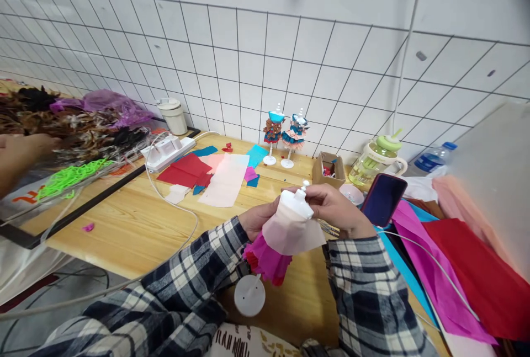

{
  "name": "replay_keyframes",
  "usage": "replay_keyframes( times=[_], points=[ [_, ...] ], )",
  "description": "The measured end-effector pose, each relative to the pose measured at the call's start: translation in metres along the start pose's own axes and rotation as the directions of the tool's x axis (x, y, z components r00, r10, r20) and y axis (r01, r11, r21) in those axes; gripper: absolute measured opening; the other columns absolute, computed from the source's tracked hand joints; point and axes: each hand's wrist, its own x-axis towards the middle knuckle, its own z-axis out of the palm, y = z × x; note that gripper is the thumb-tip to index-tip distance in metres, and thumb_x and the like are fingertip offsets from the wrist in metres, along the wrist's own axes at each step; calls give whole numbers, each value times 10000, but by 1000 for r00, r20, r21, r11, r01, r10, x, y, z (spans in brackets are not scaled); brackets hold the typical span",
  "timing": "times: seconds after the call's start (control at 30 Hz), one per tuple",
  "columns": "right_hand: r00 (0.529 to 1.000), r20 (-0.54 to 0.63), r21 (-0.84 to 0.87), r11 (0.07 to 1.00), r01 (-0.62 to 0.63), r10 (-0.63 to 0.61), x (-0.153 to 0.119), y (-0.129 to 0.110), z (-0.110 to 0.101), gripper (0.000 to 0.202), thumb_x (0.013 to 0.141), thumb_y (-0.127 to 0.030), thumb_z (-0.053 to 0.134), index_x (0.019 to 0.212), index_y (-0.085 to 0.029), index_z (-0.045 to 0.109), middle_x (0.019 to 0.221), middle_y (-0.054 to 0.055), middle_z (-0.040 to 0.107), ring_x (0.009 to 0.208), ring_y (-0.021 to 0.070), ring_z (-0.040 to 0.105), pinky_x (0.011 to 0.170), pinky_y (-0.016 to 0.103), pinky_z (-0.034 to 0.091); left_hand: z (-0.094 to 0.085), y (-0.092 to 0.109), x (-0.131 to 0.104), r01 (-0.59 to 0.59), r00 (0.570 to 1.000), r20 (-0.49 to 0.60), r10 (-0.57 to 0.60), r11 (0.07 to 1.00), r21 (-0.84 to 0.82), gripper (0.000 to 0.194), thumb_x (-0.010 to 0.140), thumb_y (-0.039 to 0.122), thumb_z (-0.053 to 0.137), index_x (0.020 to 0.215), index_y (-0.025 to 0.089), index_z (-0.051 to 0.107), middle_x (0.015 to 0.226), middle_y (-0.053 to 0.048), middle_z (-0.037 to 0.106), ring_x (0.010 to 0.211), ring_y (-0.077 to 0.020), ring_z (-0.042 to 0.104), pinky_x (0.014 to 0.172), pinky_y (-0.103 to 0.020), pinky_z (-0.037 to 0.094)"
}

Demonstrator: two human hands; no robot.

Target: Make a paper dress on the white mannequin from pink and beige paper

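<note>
Between my hands a small white dress-form mannequin (295, 202) is held tilted, its round base (249, 296) toward me. A magenta and red ruffled skirt (271, 260) covers its lower part. Over the torso lies a pale pink sheet of paper (290, 233), flaring out at the lower edge. My left hand (260, 219) is closed on the mannequin's side, gripping the paper against it. At the shoulder on the other side, my right hand (337, 208) is closed with bent fingers on the paper's upper edge; the fingertips are partly hidden behind the mannequin.
Two dressed mannequins (286, 136) stand by the wall. Cut paper pieces (226, 180), a power strip (168, 150) and a cup (171, 116) lie left. At right are a small box (328, 169), jug (376, 161), phone (384, 198) and coloured sheets (476, 268). Another person's hand (25, 150) reaches in.
</note>
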Motion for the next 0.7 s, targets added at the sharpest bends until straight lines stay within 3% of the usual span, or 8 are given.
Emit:
replay_keyframes(
  times=[0.13, 0.23, 0.37, 0.47, 0.53, 0.6, 0.63, 0.7],
  points=[
    [997, 75, 89, 996, -11, 4, 1, 10, -1, 451, 728, -452, 769, 1112, -222, 720, 1126, 86, 706, 1044, 227, 646, 935, 350, 484, -6, -3, 0, 169, 985, 42, -165, 979, -114, 407, 702, 432, 801, 971, 134, 735, 889, -38, 752, 774, -170, 687, 754, -261, 502],
    [997, 81, 155, 988, 5, -18, 1, 19, -1, 524, 673, -424, 817, 1145, -225, 707, 1119, 86, 710, 1062, 231, 640, 967, 365, 470, -8, -7, 2, 152, 988, 29, -150, 983, -98, 422, 627, 371, 863, 942, 123, 730, 851, -48, 750, 738, -150, 682, 745, -244, 503],
    [998, -55, 237, 970, 54, -42, 1, 36, -4, 577, 585, -461, 858, 1089, -210, 729, 1055, 92, 727, 1018, 241, 650, 918, 376, 496, -6, -4, 11, 103, 990, -95, -103, 995, -3, 415, 709, 371, 805, 1019, 117, 697, 924, -84, 739, 824, -183, 680, 828, -303, 493],
    [979, -200, 243, 966, 88, -39, 2, 47, -9, 534, 590, -477, 850, 1035, -201, 743, 944, 77, 737, 901, 219, 664, 831, 349, 516, -4, 7, 20, -63, 951, -273, 147, 954, 293, 312, 752, 366, 771, 929, 123, 686, 849, -52, 710, 789, -162, 642, 835, -300, 471],
    [958, -285, 171, 981, 92, -40, 2, 50, -13, 497, 638, -456, 829, 1053, -199, 737, 866, 55, 723, 820, 194, 650, 766, 321, 511, -2, 17, 24, -190, 843, -333, 422, 813, 551, 290, 724, 345, 797, 902, 149, 680, 833, -10, 682, 797, -135, 611, 836, -266, 453],
    [924, -378, 81, 993, 87, -50, 2, 51, -19, 481, 686, -437, 802, 1098, -202, 721, 798, 27, 691, 740, 165, 615, 693, 287, 487, 2, 28, 26, -249, 729, -297, 617, 642, 725, 328, 708, 337, 808, 970, 174, 696, 900, -9, 685, 884, -143, 607, 884, -261, 435],
    [905, -421, 50, 995, 85, -56, 1, 51, -22, 482, 703, -433, 789, 1119, -203, 712, 776, 15, 675, 706, 151, 594, 662, 273, 471, 5, 33, 27, -262, 720, -257, 645, 596, 759, 342, 742, 377, 777, 1008, 175, 707, 944, -31, 697, 936, -164, 611, 919, -281, 429],
    [878, -475, 16, 996, 83, -65, 0, 49, -26, 473, 727, -431, 766, 1136, -201, 702, 770, 5, 664, 678, 137, 569, 634, 258, 448, 13, 42, 27, -273, 800, -160, 578, 589, 760, 429, 802, 477, 693, 1095, 164, 707, 1062, -94, 706, 1044, -226, 613, 984, -348, 419]
  ],
)
